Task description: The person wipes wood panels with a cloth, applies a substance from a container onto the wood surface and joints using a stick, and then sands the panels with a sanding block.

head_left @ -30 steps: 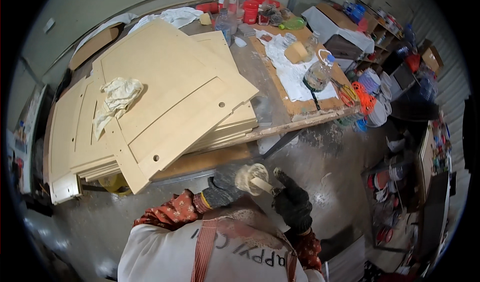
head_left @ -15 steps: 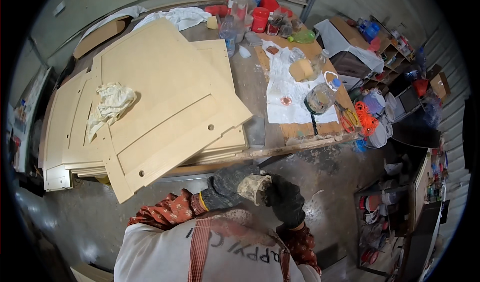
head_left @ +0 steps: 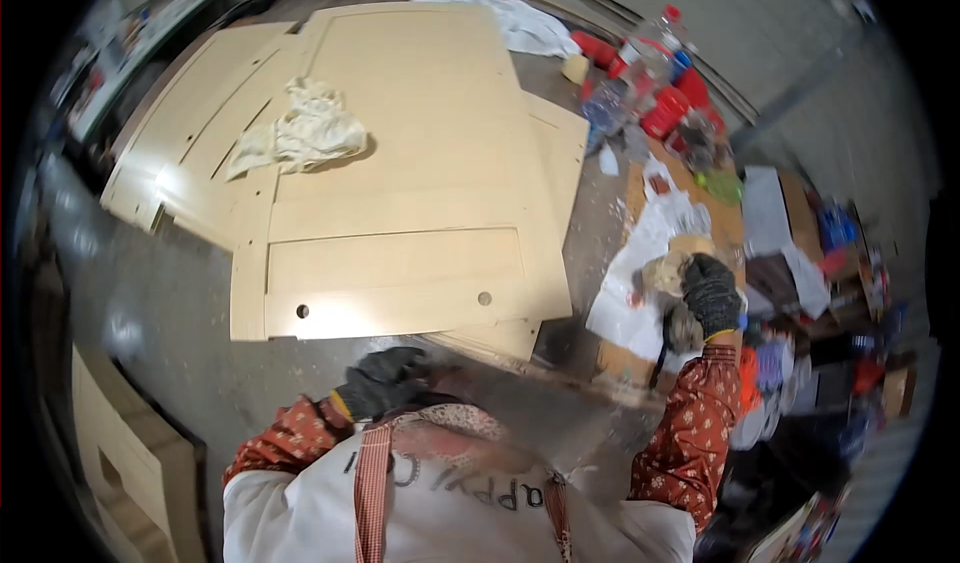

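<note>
My right hand (head_left: 711,298), in a dark knitted glove, reaches over the right side of the bench. Its fingers are closed on a dirty whitish cup (head_left: 662,276), blurred by motion. Just behind the cup is a yellow sponge (head_left: 691,245), and under both lies a stained white cloth (head_left: 620,315). My left hand (head_left: 385,383), gloved too, hovers in front of my apron near the bench's front edge. Its fingers stretch out to the right, somewhat smeared, with nothing visible in them. Cream cabinet panels (head_left: 400,188) are stacked in front of me, a crumpled cream cloth (head_left: 318,131) on the top one.
Plastic bottles (head_left: 607,106) and a red jar (head_left: 664,113) crowd the bench's far right corner. White fabric (head_left: 520,25) lies at the back. A cream panel with a cutout (head_left: 125,443) stands low at the left. Shelves and clutter (head_left: 850,263) fill the right side.
My hands have parted. The right one has carried the cup rightward to the white cloth; the left has let go of it and moved left. The view has turned.
</note>
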`<action>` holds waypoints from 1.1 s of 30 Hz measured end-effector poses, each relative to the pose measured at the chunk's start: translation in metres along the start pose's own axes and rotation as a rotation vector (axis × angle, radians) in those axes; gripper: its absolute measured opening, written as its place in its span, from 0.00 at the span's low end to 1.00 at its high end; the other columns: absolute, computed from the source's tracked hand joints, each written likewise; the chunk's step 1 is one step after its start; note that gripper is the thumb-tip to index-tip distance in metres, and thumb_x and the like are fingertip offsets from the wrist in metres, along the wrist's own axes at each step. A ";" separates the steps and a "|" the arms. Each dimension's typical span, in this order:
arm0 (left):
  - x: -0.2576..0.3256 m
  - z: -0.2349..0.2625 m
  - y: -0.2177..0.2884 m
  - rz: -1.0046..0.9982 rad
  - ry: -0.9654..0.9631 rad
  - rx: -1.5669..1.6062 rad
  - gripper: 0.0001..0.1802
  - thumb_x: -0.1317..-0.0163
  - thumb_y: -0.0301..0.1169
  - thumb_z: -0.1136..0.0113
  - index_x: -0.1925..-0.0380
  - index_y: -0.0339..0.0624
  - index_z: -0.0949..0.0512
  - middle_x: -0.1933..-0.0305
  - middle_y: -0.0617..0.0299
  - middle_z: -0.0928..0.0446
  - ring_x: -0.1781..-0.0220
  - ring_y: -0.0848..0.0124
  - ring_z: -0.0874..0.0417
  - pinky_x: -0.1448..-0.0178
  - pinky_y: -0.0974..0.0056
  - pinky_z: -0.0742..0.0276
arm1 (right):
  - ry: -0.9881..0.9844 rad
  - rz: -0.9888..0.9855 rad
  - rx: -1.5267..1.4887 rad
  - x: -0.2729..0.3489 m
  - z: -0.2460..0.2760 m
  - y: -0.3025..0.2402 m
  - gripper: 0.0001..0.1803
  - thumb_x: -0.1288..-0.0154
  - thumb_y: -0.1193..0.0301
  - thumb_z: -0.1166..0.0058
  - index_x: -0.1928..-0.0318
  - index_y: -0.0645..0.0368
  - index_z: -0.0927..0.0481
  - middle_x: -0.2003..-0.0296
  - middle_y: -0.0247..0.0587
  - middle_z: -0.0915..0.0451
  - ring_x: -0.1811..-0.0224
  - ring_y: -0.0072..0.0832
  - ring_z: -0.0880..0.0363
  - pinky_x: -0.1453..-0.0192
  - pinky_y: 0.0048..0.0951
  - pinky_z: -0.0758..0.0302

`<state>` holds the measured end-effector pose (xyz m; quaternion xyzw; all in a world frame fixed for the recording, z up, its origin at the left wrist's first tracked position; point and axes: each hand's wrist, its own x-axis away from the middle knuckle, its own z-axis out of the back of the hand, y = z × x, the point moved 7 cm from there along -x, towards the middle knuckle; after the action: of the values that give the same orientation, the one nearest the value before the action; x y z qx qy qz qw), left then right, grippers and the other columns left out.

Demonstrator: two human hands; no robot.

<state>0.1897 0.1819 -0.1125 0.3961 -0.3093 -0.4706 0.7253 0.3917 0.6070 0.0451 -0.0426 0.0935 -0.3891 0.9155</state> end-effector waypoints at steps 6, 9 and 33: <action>0.064 0.016 -0.037 0.293 0.646 0.200 0.21 0.46 0.31 0.34 0.53 0.35 0.24 0.63 0.53 0.19 0.65 0.68 0.18 0.59 0.65 0.20 | -0.336 0.185 0.351 -0.065 -0.025 -0.001 0.25 0.41 0.55 0.47 0.46 0.53 0.23 0.53 0.49 0.21 0.50 0.44 0.23 0.44 0.44 0.29; 0.056 0.011 -0.010 0.312 0.723 0.240 0.22 0.46 0.29 0.33 0.51 0.37 0.25 0.61 0.59 0.20 0.60 0.74 0.21 0.55 0.67 0.22 | -0.215 0.230 0.511 -0.086 0.038 -0.072 0.27 0.43 0.59 0.42 0.43 0.53 0.25 0.49 0.49 0.22 0.49 0.43 0.23 0.43 0.43 0.29; 0.224 0.029 -0.050 0.380 1.348 0.335 0.18 0.43 0.28 0.36 0.51 0.38 0.23 0.61 0.60 0.19 0.61 0.77 0.21 0.57 0.69 0.24 | -0.527 1.020 -0.691 -0.041 -0.083 -0.565 0.21 0.39 0.70 0.43 0.45 0.59 0.24 0.49 0.50 0.22 0.43 0.39 0.27 0.39 0.36 0.31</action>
<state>0.2252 -0.0460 -0.1244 0.6457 0.0741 0.0646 0.7572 -0.0517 0.2442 0.0543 -0.3773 -0.0055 0.1679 0.9107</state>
